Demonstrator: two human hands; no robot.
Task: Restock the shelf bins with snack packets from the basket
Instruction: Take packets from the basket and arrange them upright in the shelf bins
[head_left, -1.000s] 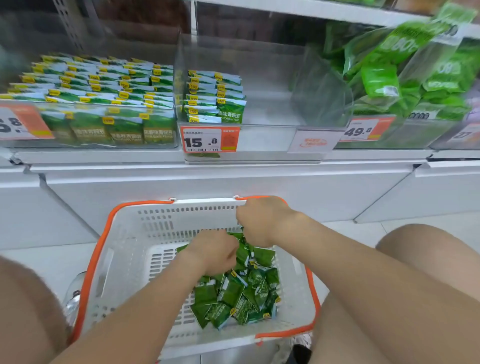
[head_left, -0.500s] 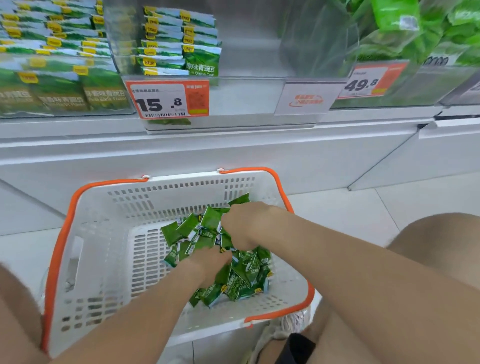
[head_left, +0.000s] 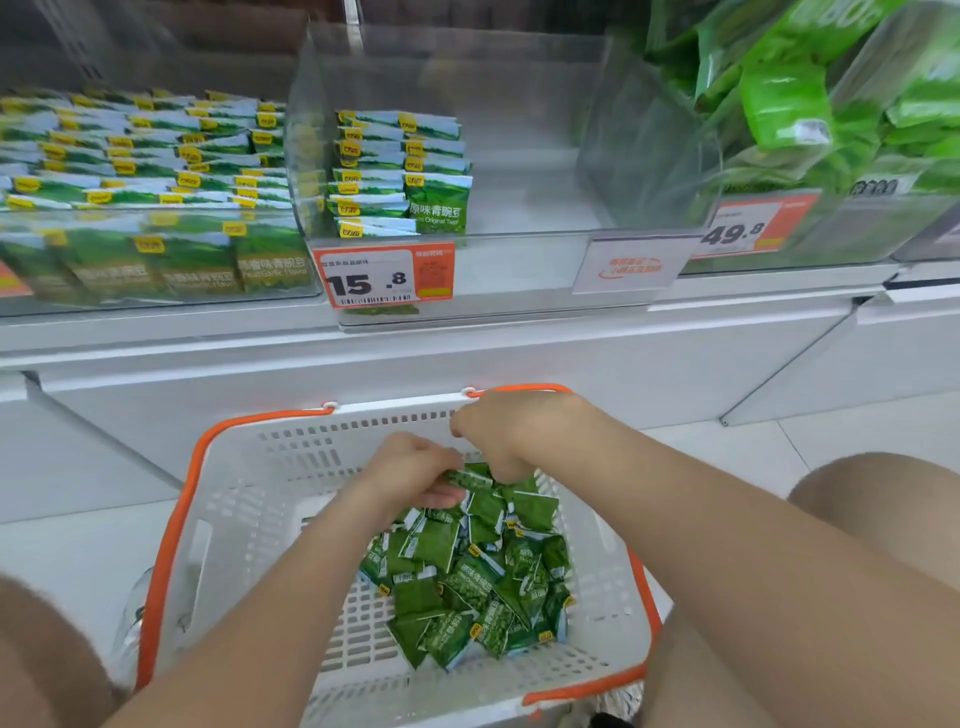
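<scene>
a small bunch of green foil snack packets (head_left: 470, 478) is being gripped by the left hand (head_left: 410, 467), with the fingers curled around it, and is being pinched from above by the right hand (head_left: 511, 431). both hands are being held over the white plastic basket with orange rim (head_left: 171, 530). a loose pile of green packets (head_left: 467, 587) is lying inside this basket. in the clear plastic shelf bin (head_left: 519, 270) above, a stack of packets (head_left: 395, 171) is being kept at the left side.

Over the basket's (head_left: 244, 499) far side, the left hand (head_left: 415, 470) and right hand (head_left: 511, 431) grip packets (head_left: 470, 478) together. A heap (head_left: 467, 587) lies toward its right edge. The bin (head_left: 524, 270) above is part-filled.
</scene>
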